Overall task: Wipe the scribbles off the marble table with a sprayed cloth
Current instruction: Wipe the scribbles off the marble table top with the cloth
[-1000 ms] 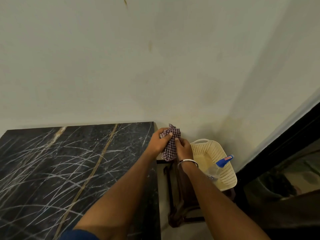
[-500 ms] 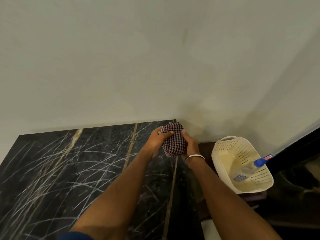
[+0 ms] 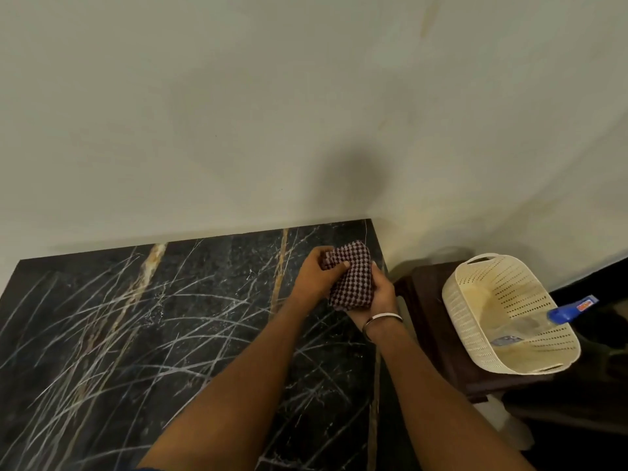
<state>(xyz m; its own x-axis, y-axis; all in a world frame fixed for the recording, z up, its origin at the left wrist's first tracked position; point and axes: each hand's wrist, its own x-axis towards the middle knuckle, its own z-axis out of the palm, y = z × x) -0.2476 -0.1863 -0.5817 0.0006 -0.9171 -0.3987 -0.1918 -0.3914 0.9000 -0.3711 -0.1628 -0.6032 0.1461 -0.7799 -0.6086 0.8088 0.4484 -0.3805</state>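
No readable writing anywhere here: the only print on show is a small red label on the blue head of the spray bottle (image 3: 571, 311) lying in the cream basket (image 3: 465, 321), and its letters are too blurred to make out.

Basket (image 3: 475, 300) right of table (image 3: 102, 334)

we see a maroon-and-white checked cloth (image 3: 350, 277), a black marble table (image 3: 102, 334) veined white and streaked gold, a cream perforated basket (image 3: 475, 300), a blue-capped clear spray bottle (image 3: 560, 314), a dark brown stool (image 3: 428, 300) and an off-white wall (image 3: 238, 113).
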